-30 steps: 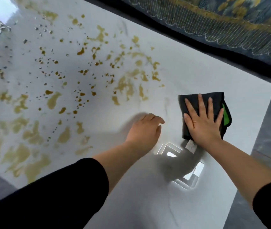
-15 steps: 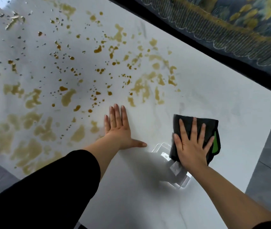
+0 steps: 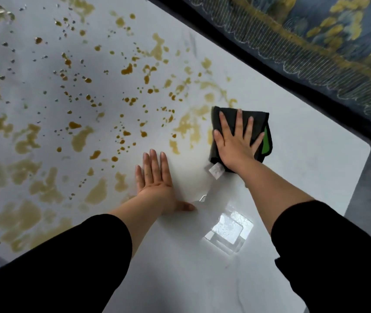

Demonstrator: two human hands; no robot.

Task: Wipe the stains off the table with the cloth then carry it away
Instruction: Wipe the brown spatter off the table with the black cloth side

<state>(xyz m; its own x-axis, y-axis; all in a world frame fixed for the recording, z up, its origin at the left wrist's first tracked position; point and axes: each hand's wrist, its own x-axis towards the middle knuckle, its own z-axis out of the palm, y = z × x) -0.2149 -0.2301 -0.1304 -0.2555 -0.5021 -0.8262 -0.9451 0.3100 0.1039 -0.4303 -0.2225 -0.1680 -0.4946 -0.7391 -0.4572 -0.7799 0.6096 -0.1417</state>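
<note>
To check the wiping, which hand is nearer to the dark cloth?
Right. The right hand presses flat on the dark cloth; the left hand rests on the table, apart, to its left.

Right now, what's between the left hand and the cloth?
Head view: white tabletop carrying a few yellowish stains; the left hand and dark cloth lie apart.

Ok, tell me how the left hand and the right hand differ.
The left hand lies on the bare white table; the right hand presses on the dark cloth. The left hand's fingers are close together with the thumb out sideways; the right hand's are spread wide. The left hand is nearer the person, the right hand farther out. Both are flat, palm down, gripping nothing.
</note>
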